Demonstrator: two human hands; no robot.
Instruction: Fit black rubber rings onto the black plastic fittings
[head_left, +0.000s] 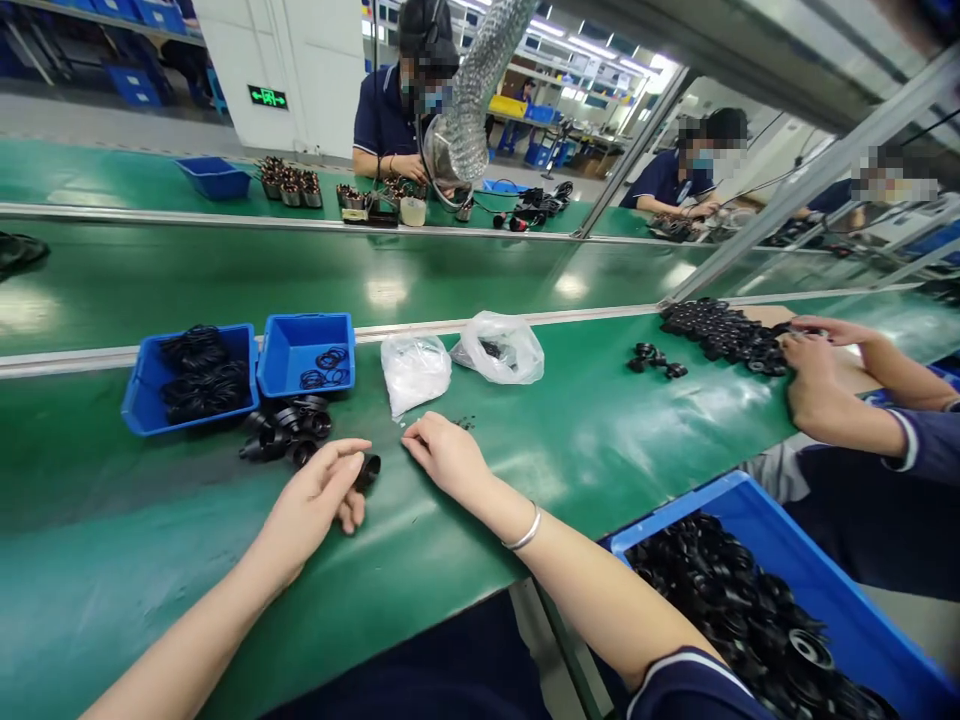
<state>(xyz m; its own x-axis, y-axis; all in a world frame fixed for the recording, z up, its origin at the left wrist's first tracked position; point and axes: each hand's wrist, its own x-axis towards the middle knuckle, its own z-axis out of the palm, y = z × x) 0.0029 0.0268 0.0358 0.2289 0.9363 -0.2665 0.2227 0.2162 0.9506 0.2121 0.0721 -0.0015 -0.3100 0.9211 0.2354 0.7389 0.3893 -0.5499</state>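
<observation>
My left hand is closed around a black plastic cylinder, whose open end faces right. Just to its right, my right hand rests low at the green bench with thumb and forefinger pinched; whatever is between the fingertips is too small to make out. Tiny white pieces lie by those fingertips, in front of a clear bag of white pieces. Small black bits are scattered just behind my right hand. Beyond my left hand sits a pile of similar black plastic parts.
Two blue bins, one with black cords and one with black rings, stand back left. An open plastic bag holds dark bits. At right, a co-worker's hands touch black parts. A blue crate of black parts sits lower right.
</observation>
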